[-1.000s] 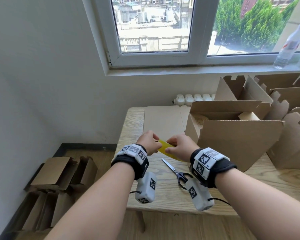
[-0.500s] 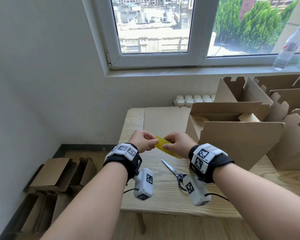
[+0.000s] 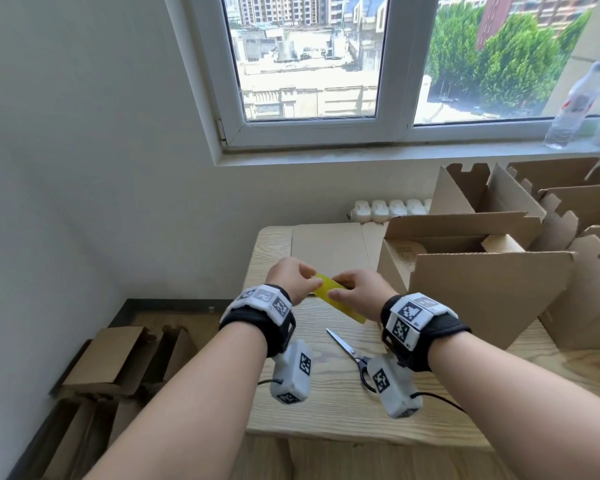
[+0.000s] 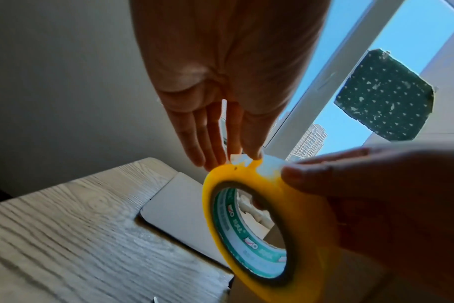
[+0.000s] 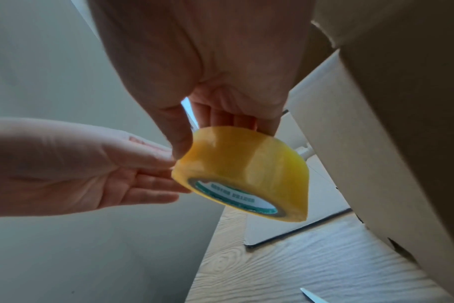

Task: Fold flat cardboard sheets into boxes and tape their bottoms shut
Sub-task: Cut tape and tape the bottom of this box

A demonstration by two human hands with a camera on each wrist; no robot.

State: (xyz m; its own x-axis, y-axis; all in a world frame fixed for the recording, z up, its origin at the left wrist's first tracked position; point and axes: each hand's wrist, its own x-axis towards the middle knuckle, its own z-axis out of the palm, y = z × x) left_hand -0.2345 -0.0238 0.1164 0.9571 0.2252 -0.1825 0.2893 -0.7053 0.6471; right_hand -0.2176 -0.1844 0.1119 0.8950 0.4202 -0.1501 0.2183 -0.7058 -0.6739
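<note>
A yellow tape roll [image 3: 340, 299] hangs above the wooden table [image 3: 326, 410]; my right hand [image 3: 357, 292] grips it, thumb on one rim and fingers on the other. The right wrist view shows the tape roll [image 5: 246, 170] tilted in the right hand [image 5: 218, 139]. My left hand [image 3: 293, 275] meets the roll's left edge. In the left wrist view, the left hand [image 4: 236, 160] pinches the loose tape end on top of the tape roll [image 4: 259, 235]. An open cardboard box [image 3: 482, 282] stands just right of my hands. A flat cardboard sheet [image 3: 329, 247] lies behind them.
Scissors [image 3: 350, 351] lie on the table under my right wrist. More folded boxes [image 3: 586, 220] crowd the table's right side. Several boxes [image 3: 111, 358] sit on the floor at the left. A plastic bottle [image 3: 572, 109] stands on the windowsill.
Both hands with the roll have drifted slightly up and away from me. The left hand has shifted a little left at the roll's edge.
</note>
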